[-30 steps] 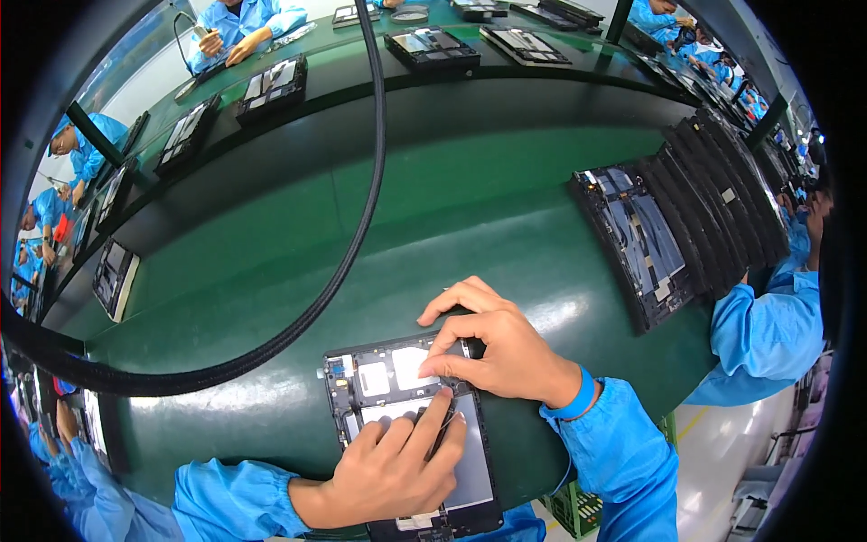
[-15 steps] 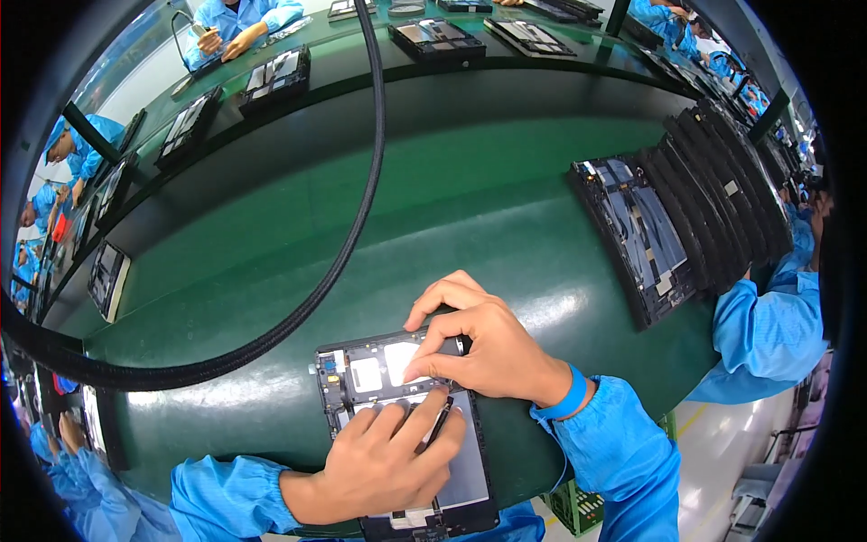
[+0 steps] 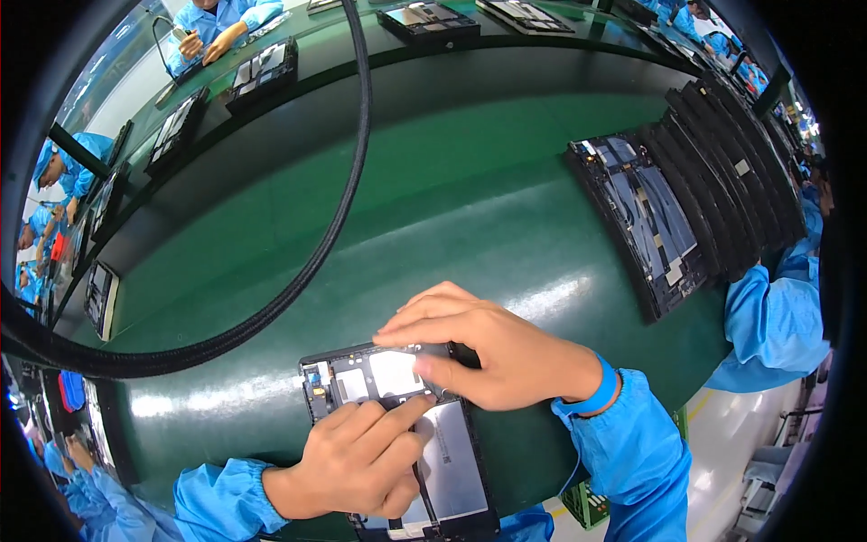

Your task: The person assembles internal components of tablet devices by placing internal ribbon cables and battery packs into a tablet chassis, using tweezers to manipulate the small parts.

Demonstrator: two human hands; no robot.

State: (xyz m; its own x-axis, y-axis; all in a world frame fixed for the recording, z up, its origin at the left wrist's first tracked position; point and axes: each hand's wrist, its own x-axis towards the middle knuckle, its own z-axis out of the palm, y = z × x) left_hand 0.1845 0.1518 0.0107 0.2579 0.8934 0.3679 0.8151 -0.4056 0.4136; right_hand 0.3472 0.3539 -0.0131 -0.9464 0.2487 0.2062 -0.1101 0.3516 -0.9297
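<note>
An opened tablet (image 3: pixel 454 470) lies in front of me, showing a black frame, a grey panel and two white patches near its far end. My left hand (image 3: pixel 366 456) rests over its left side. The index finger reaches to the tablet's inner parts below the white patches, and the other fingers curl loosely with nothing visible in them. From the right, my right hand (image 3: pixel 492 352) arches over the far end, fingers stretched out along the edge and thumb apart near the larger white patch. A blue band circles my right wrist. The parts under my left palm are hidden.
Slanting black tablet housings (image 3: pixel 632 212) stand in a row at the right, beside another person's blue sleeve (image 3: pixel 768 312). A thick black cable (image 3: pixel 339 226) loops across the left. More opened tablets (image 3: pixel 429 20) line a raised far ledge; co-workers sit beyond. A green crate (image 3: pixel 587 506) is below the table.
My right thumb and fingers have spread from a pinch near the white patch. My left index finger has straightened, and the black strip between its fingers no longer shows. The view has shifted slightly.
</note>
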